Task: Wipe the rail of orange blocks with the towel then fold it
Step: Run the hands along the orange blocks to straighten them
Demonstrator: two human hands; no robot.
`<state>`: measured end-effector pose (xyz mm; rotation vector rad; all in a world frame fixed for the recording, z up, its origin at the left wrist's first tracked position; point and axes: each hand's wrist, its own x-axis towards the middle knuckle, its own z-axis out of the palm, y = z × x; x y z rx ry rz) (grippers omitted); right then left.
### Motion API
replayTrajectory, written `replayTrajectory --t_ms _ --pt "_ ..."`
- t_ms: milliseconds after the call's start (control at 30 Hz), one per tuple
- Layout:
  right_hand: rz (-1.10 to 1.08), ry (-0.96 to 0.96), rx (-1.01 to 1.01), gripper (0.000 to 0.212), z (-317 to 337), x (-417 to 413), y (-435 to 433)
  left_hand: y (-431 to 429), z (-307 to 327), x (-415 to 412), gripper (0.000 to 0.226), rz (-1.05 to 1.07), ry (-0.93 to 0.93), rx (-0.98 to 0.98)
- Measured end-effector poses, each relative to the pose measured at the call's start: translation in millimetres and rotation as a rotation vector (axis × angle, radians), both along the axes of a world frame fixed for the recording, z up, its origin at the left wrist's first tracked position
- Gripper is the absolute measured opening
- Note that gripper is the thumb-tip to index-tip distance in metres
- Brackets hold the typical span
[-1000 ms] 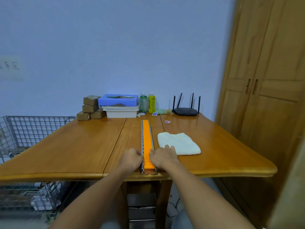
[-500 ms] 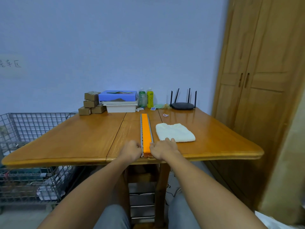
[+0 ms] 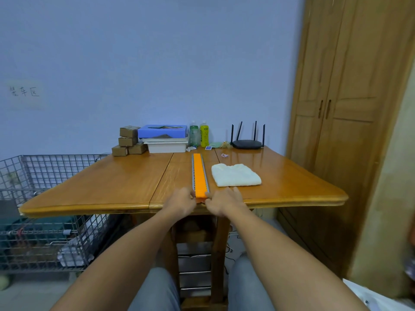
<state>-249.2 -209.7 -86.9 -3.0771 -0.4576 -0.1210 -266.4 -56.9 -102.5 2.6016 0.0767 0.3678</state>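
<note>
A long metal rail filled with orange blocks (image 3: 199,173) lies on the wooden table (image 3: 116,185), running from the front edge toward the back. My left hand (image 3: 181,202) grips the rail's near end from the left side. My right hand (image 3: 224,202) grips the same end from the right side. A folded white towel (image 3: 235,175) lies just right of the rail, beyond my right hand and apart from it.
At the table's back stand small cardboard boxes (image 3: 128,141), a blue box on white trays (image 3: 165,138), two bottles (image 3: 199,136) and a black router (image 3: 247,143). A wire cage cart (image 3: 45,212) is on the left, a wooden wardrobe (image 3: 348,108) on the right.
The view has pulled back and lifted, so the table looks farther away. Both hands have stayed at the rail's near end, which now sits at the table's front edge.
</note>
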Motion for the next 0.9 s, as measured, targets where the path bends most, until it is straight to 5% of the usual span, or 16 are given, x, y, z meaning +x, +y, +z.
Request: replayTrajectory --t_ms 367,667,900 --pt "0.055 0.057 -0.025 0.053 0.8 -3.4 -8.4 6.3 4.9 -6.9 0.027 0.003 -0.032 0.064" --pt "-0.027 -0.183 0.134 0.044 19.9 29.7 -22.1 22.4 14.6 14.5 0.017 0.019 0.002 0.065" --pt "-0.129 -0.183 0.145 0.048 13.0 80.5 -26.6 17.7 23.0 53.3 0.011 0.016 0.029 0.039"
